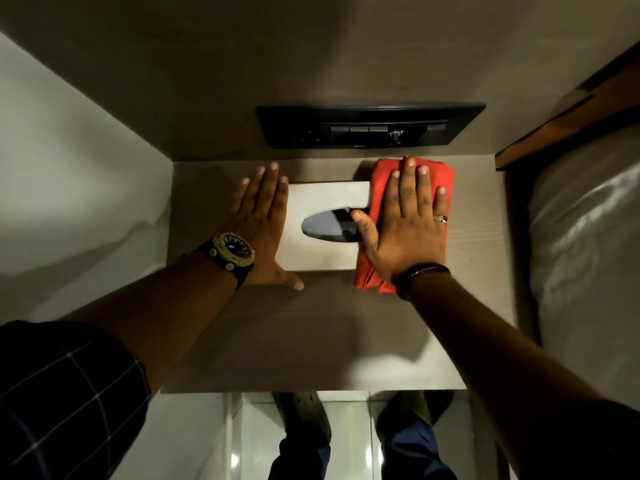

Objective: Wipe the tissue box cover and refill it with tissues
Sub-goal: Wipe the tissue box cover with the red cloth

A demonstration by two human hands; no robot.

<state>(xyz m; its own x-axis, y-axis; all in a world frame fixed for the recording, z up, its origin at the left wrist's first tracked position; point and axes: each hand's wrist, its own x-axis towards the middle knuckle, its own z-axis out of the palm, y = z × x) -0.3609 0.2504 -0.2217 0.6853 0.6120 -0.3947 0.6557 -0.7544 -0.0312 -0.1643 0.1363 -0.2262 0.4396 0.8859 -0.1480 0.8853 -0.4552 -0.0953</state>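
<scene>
A pale grey tissue box cover (325, 202) with a dark oval slot (329, 226) lies on the bedside table (311, 341). No tissue shows in the slot. My left hand (263, 216) lies flat on the cover's left end, fingers spread, thumb on the near edge. My right hand (407, 220) presses flat on a folded red cloth (381, 183) that covers the cover's right end, its thumb reaching the slot's edge. The part of the cover under the cloth is hidden.
A black switch panel (370, 128) is set in the wall just behind the table. A bed with white bedding (585, 254) and a wooden headboard (568, 112) borders the right side. A white wall closes the left. My feet stand on the tiled floor below.
</scene>
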